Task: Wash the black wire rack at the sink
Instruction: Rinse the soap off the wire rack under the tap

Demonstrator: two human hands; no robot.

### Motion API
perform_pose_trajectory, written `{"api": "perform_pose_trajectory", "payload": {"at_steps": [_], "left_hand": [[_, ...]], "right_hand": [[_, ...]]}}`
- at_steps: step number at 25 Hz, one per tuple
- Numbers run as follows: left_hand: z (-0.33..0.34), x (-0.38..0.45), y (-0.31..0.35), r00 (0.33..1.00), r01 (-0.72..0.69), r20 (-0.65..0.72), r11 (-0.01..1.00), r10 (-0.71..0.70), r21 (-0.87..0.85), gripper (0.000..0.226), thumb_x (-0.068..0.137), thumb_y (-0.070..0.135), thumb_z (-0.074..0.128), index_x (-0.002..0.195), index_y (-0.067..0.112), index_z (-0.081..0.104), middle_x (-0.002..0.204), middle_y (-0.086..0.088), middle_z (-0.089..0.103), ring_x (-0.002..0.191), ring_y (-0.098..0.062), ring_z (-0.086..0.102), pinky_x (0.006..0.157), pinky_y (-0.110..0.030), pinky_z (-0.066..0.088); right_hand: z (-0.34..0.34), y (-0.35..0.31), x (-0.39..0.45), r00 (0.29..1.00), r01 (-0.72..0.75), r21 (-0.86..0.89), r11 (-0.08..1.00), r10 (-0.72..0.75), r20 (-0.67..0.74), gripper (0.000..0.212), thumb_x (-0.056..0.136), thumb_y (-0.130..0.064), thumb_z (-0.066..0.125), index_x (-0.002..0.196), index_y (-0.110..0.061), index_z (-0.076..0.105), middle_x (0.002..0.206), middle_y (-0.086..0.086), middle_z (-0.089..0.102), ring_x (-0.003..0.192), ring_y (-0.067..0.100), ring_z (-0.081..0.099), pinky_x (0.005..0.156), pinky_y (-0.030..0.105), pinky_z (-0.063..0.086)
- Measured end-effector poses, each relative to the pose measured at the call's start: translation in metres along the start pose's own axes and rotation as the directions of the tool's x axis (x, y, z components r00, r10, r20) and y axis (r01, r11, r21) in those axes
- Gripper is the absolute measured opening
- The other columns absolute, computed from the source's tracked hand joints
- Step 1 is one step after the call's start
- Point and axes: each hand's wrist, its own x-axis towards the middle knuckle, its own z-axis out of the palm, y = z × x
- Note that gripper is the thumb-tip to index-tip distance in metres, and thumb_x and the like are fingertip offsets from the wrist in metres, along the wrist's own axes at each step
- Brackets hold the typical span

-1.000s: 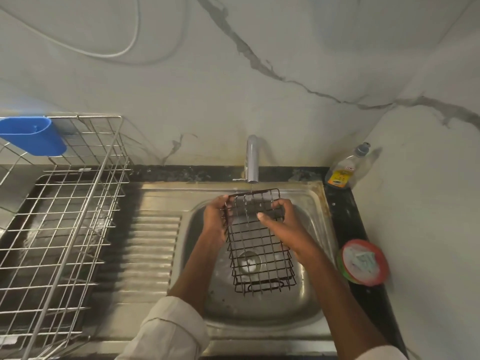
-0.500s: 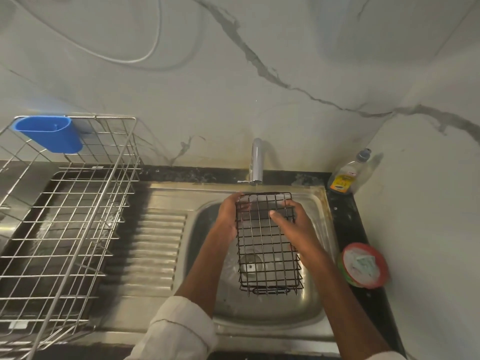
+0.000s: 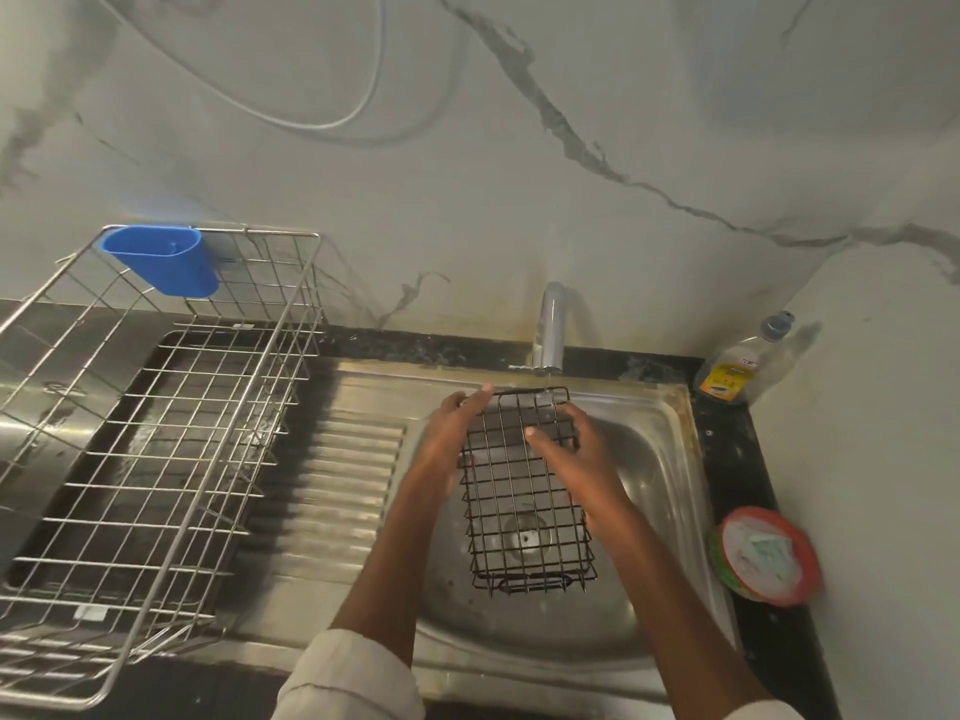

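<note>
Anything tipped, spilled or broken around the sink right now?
Nothing stands out. Both hands hold the black wire rack over the sink under the tap; the soap bottle stands upright in the corner.

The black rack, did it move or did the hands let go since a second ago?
Hardly. Both hands kept hold: the left hand grips the black rack by its left edge, the right hand rubs its upper part. The rack stayed over the sink, top end under the tap.
</note>
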Motion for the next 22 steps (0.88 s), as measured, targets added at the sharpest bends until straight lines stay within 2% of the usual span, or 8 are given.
{"api": "perform_pose_trajectory", "payload": {"at_steps": [2,4,6,10,13,18,20,22], "left_hand": [[0.008,-0.009,0.002,0.995,-0.03,0.092,0.999,0.026,0.044,0.125,0.061,0.085,0.082,0.163,0.029,0.035,0.16,-0.004,0.05,0.144,-0.029,0.048,0.119,-0.06,0.041],[0.017,-0.013,0.003,0.979,-0.059,0.2,0.992,0.036,0.108,0.106,0.074,0.061,0.088,0.161,0.029,0.034,0.15,0.001,0.054,0.139,-0.024,0.05,0.122,-0.053,0.036],[0.024,-0.014,0.006,0.952,-0.098,0.303,0.978,0.038,0.185,0.085,0.082,0.036,0.09,0.15,0.041,0.04,0.142,0.007,0.058,0.131,-0.019,0.057,0.115,-0.045,0.041],[0.043,-0.012,0.012,0.891,-0.213,0.447,0.941,0.077,0.264,0.09,0.085,0.007,0.086,0.153,0.036,0.035,0.141,0.002,0.06,0.124,-0.015,0.061,0.098,-0.032,0.048],[0.041,-0.011,0.018,0.893,-0.272,0.431,0.916,0.126,0.294,0.09,0.084,0.004,0.084,0.152,0.035,0.035,0.139,0.001,0.058,0.123,-0.014,0.061,0.094,-0.03,0.049],[0.008,-0.005,0.013,0.95,-0.283,0.237,0.884,0.205,0.372,0.095,0.077,0.032,0.093,0.152,0.034,0.035,0.13,-0.002,0.059,0.117,-0.023,0.067,0.096,-0.037,0.057],[-0.004,-0.005,0.011,0.957,-0.283,0.167,0.888,0.237,0.362,0.094,0.075,0.036,0.093,0.151,0.03,0.04,0.123,-0.004,0.063,0.113,-0.023,0.068,0.092,-0.035,0.057],[-0.014,-0.006,0.011,0.962,-0.272,0.095,0.898,0.255,0.345,0.082,0.08,0.027,0.092,0.147,0.027,0.045,0.115,-0.006,0.064,0.109,-0.022,0.067,0.083,-0.029,0.053]], "right_hand": [[-0.01,0.009,-0.003,1.0,-0.005,0.032,0.999,0.005,-0.01,0.09,0.064,-0.074,0.079,0.143,-0.054,0.04,0.159,-0.004,0.038,0.141,0.022,0.044,0.109,0.052,0.045],[-0.027,0.022,-0.002,0.999,-0.013,0.067,0.998,0.016,-0.04,0.096,0.054,-0.079,0.082,0.138,-0.056,0.041,0.151,-0.005,0.049,0.135,0.021,0.052,0.105,0.053,0.049],[-0.043,0.028,-0.005,0.998,-0.001,0.068,0.998,0.005,-0.062,0.091,0.062,-0.067,0.084,0.14,-0.055,0.039,0.146,-0.007,0.052,0.131,0.018,0.054,0.104,0.051,0.051],[-0.064,0.029,-0.019,0.993,0.056,0.054,0.997,-0.05,-0.107,0.082,0.084,-0.039,0.078,0.15,-0.05,0.031,0.146,-0.012,0.051,0.131,0.012,0.051,0.104,0.04,0.047],[-0.061,0.029,-0.019,0.993,0.08,0.065,0.995,-0.074,-0.093,0.084,0.085,-0.029,0.078,0.151,-0.048,0.03,0.143,-0.013,0.053,0.13,0.011,0.052,0.103,0.035,0.046],[-0.035,-0.002,-0.005,0.997,0.074,0.035,0.997,-0.074,0.024,0.088,0.085,-0.024,0.076,0.155,-0.045,0.027,0.134,-0.012,0.057,0.121,0.01,0.056,0.103,0.037,0.048],[-0.026,-0.012,0.003,0.996,0.045,0.014,0.999,-0.046,0.082,0.093,0.081,-0.029,0.078,0.154,-0.052,0.025,0.144,-0.005,0.054,0.126,0.018,0.055,0.107,0.046,0.049],[-0.019,-0.021,0.007,0.986,0.026,0.007,1.0,-0.026,0.162,0.093,0.081,-0.028,0.078,0.152,-0.056,0.025,0.157,0.002,0.041,0.136,0.025,0.047,0.109,0.052,0.046]]}}
